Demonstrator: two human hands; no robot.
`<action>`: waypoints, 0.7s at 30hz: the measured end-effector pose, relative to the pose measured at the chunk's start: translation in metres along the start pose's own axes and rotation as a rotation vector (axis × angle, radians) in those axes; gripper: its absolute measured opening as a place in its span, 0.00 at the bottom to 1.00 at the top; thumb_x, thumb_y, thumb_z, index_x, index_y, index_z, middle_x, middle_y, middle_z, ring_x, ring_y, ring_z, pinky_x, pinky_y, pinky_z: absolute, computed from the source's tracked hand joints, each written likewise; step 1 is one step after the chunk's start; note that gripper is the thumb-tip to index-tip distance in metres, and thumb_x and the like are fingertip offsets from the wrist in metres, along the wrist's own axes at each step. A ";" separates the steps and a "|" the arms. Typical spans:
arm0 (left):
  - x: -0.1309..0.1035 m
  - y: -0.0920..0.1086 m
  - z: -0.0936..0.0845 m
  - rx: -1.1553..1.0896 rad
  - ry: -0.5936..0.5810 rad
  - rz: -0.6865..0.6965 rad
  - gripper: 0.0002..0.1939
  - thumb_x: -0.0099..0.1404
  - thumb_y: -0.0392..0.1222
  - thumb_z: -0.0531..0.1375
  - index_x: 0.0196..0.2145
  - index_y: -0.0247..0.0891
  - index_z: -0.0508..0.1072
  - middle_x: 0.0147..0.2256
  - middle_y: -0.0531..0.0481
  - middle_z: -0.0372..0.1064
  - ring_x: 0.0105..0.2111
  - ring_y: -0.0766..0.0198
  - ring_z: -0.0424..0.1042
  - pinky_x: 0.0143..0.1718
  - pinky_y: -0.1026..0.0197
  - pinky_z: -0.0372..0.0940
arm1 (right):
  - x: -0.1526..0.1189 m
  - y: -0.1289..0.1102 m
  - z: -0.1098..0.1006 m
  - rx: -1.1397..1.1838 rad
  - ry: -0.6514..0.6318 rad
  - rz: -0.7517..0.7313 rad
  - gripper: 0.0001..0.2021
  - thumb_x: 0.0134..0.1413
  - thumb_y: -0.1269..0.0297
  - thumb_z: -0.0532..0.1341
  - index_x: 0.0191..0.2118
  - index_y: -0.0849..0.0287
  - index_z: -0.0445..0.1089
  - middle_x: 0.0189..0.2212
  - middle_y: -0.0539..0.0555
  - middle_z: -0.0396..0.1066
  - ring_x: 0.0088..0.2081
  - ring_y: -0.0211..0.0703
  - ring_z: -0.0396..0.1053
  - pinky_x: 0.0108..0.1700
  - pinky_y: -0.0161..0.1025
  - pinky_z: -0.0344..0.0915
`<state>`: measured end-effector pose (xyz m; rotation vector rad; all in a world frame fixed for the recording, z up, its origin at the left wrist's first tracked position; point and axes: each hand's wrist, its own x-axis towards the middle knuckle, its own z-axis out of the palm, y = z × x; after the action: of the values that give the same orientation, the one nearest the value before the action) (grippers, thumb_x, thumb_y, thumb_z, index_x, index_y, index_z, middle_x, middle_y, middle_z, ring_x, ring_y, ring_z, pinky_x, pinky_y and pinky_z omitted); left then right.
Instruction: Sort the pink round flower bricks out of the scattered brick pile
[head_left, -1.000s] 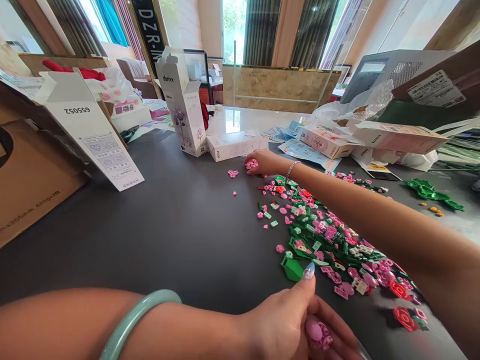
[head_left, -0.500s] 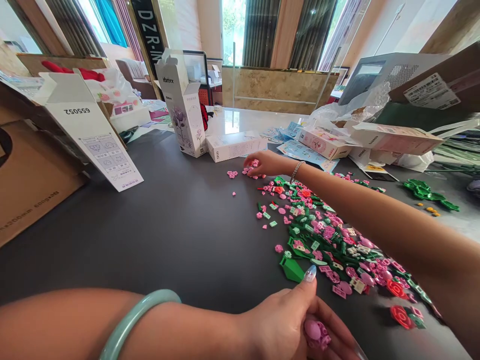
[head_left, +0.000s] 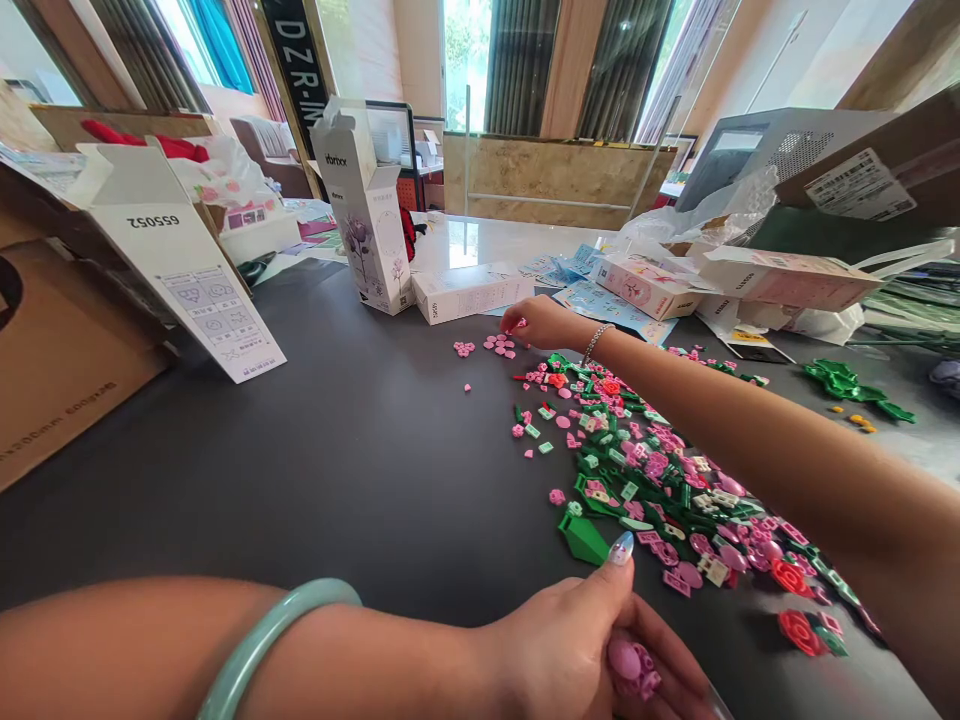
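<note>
1. Pink plastic pieces, domed and flower-shaped (head_left: 635, 667): held in the cupped palm of the left hand (head_left: 562, 640), at the bottom edge of the view. Fingers curled underneath; thumb extended above, with a pale-blue-tipped nail.
2. Smooth pale-green bangle (head_left: 253, 630): worn around the left forearm.
3. Right hand (head_left: 541, 322): reaching across the matt dark-grey tabletop (head_left: 337, 450). Fingers bent downward, with a trace of pink at the tips. Grip on any piece — cannot tell.
4. Silver beaded bracelet (head_left: 595, 343): worn around the right wrist.
5. Loose group of small pink plastic pieces (head_left: 499, 345): on the tabletop, just beside the right fingertips. Tight pink plastic cluster (head_left: 464, 349): farther left, near this group. Single pink plastic bit (head_left: 467, 387): apart, nearer the viewer.
6. Dense heap of pink, green, red and cream plastic pieces (head_left: 656, 465): spread beneath and beside the right forearm.
7. Angular green plastic piece (head_left: 583, 538): at the heap's near-left edge, near the left thumb.
8. Red rose-shaped plastic piece (head_left: 799, 632): at the heap's near end.
9. Flat white cardboard box (head_left: 471, 292): lying behind the loose pink group. Tall white cardboard box with purple flower print (head_left: 364, 220): upright, just beside — flaps raised.
</note>
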<state>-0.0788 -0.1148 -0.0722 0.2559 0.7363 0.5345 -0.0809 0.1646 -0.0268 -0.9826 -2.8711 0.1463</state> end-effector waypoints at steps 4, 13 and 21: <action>0.001 0.000 0.000 0.001 -0.005 0.003 0.43 0.69 0.49 0.20 0.19 0.35 0.67 0.19 0.45 0.66 0.23 0.62 0.69 0.43 0.51 0.61 | -0.004 -0.001 -0.003 0.024 -0.018 -0.030 0.14 0.52 0.75 0.56 0.42 0.62 0.76 0.35 0.55 0.76 0.35 0.42 0.71 0.41 0.38 0.64; -0.006 0.006 0.007 0.043 0.063 -0.011 0.42 0.70 0.48 0.21 0.16 0.35 0.65 0.17 0.47 0.65 0.19 0.64 0.68 0.40 0.52 0.61 | -0.002 -0.009 0.004 -0.032 -0.006 -0.062 0.12 0.62 0.60 0.58 0.42 0.63 0.73 0.39 0.59 0.74 0.40 0.44 0.70 0.41 0.37 0.62; -0.005 0.008 0.008 0.035 0.080 -0.047 0.44 0.69 0.46 0.18 0.14 0.35 0.65 0.16 0.46 0.65 0.18 0.64 0.67 0.38 0.53 0.61 | -0.002 -0.021 0.020 -0.178 -0.010 -0.112 0.19 0.67 0.52 0.51 0.48 0.64 0.65 0.46 0.65 0.66 0.39 0.49 0.69 0.35 0.39 0.60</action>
<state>-0.0797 -0.1108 -0.0607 0.2507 0.8277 0.4899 -0.0943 0.1454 -0.0438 -0.8460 -2.9802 -0.1153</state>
